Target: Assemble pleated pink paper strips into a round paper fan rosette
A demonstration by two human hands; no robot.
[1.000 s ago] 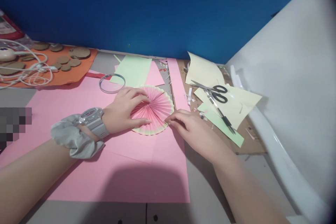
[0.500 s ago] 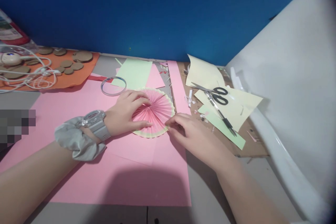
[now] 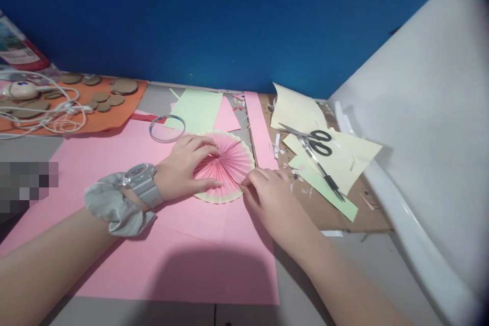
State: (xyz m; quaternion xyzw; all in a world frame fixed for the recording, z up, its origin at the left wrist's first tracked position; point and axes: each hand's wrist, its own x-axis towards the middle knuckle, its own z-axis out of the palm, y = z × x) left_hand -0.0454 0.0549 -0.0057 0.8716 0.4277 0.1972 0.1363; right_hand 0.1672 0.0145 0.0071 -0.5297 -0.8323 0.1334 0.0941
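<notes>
A round pleated paper fan, pink with a pale yellow-green rim, lies on a large pink paper sheet. My left hand, with a grey watch and a scrunchie at the wrist, rests over the fan's left side. Its thumb and fingers are spread apart on the pleats. At the fan's lower right edge, my right hand has thumb and fingertips pinched together on the rim near a fold line. The fingertips partly hide that bit of edge. Just beyond my left hand lies a roll of clear tape.
Scissors and a pen lie on pale yellow paper over a cardboard sheet. Cardboard discs and a white cable sit on orange paper, beside a bottle. A blue partition stands behind.
Both hands stay on the fan in nearly the same places. My right hand and forearm have shifted slightly left, uncovering more of the cardboard and a white strip. The view has moved a little.
</notes>
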